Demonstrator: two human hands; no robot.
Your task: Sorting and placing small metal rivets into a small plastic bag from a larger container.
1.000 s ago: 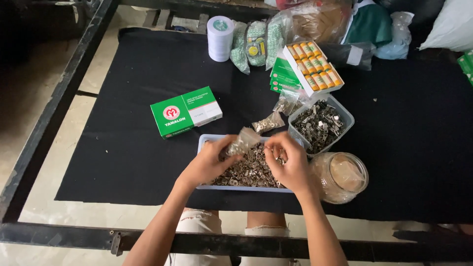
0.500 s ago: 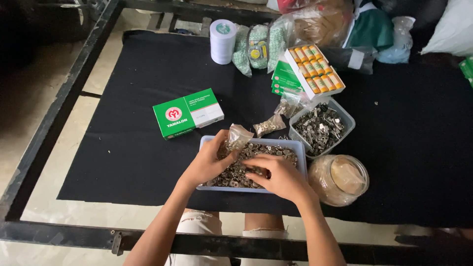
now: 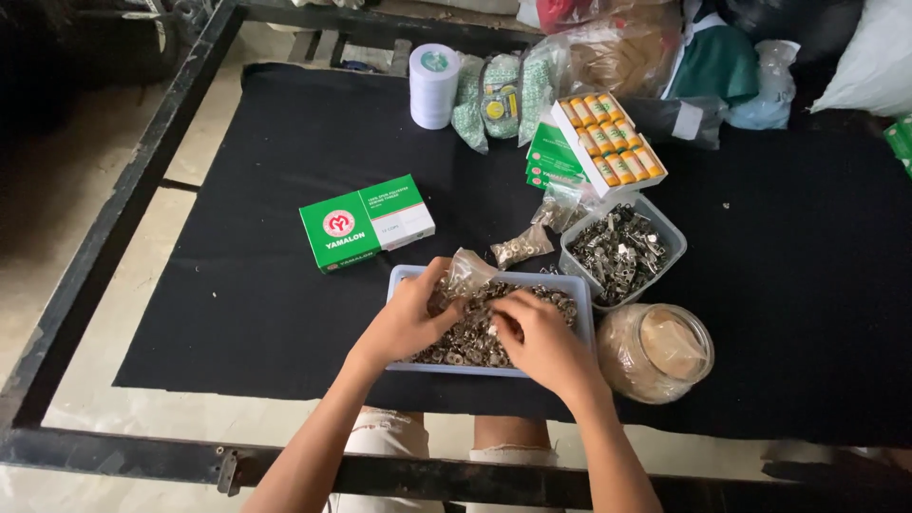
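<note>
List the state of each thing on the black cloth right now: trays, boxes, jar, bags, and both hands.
Blue tray: open, full of small metal rings.
Clear tub: open, filled with metal clips.
Green box: closed, lying flat.
Spool box: open, spools in rows.
Jar: lying on its side.
Small bag: lying flat, holds rings.
Left hand: in the tray, fingers curled on rings.
Right hand: in the tray, grip unclear.

Soft daylight, sharp, dim corners
</note>
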